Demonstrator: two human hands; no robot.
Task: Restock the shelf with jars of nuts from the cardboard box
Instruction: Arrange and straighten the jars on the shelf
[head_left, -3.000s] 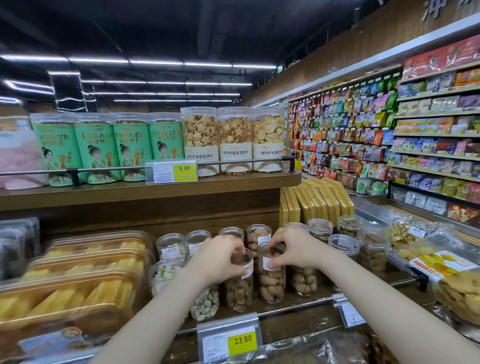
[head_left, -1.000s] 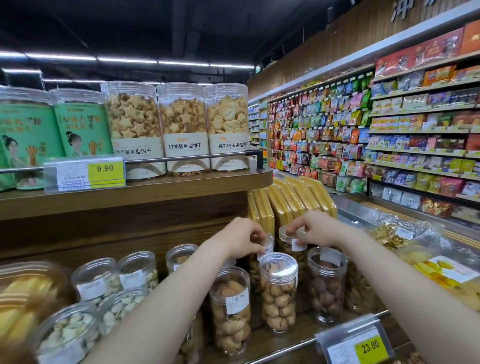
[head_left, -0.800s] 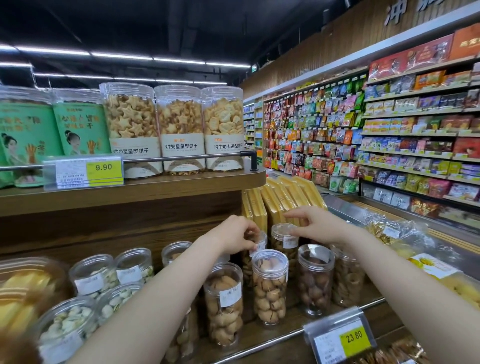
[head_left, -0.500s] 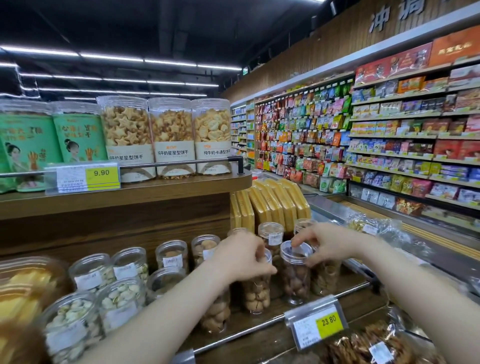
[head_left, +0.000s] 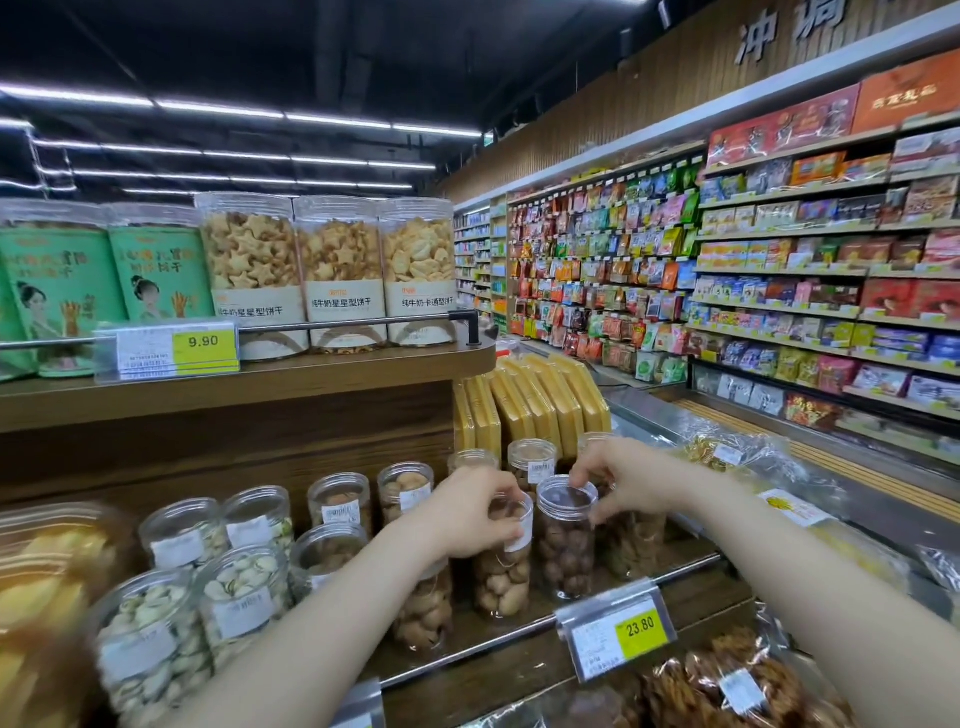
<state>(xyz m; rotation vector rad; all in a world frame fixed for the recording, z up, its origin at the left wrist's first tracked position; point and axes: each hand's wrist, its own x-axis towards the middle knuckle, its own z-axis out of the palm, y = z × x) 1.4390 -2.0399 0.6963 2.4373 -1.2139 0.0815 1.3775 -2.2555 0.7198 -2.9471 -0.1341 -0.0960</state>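
Both arms reach forward; left hand (head_left: 470, 512) curled in a grip; right hand (head_left: 631, 480) pinching with fingertips.

Biscuit tubs (head_left: 337, 270) above a 9.90 price tag (head_left: 174, 349); yellow packets (head_left: 540, 400), perhaps wafers

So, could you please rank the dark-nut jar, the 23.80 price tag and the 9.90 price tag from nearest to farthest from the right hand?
1. Dark-nut jar, under the right hand.
2. 23.80 price tag, below on the rail.
3. 9.90 price tag, upper shelf, far left.
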